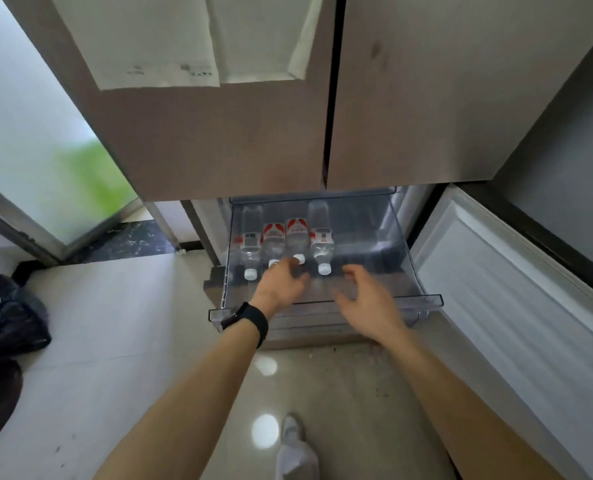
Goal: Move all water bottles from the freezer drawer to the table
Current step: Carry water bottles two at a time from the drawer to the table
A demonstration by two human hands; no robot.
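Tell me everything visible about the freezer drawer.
The freezer drawer is a clear plastic bin, pulled out beneath the closed upper doors. Four water bottles lie side by side in its left half, white caps toward the person; its right half is bare. The left hand and right hand reach over its front rim, blurred; contact cannot be told.

Left hand (280, 285) & right hand (369, 301) blurred — left partly covers 2 middle bottles' (273, 237) caps; labels too small to read.
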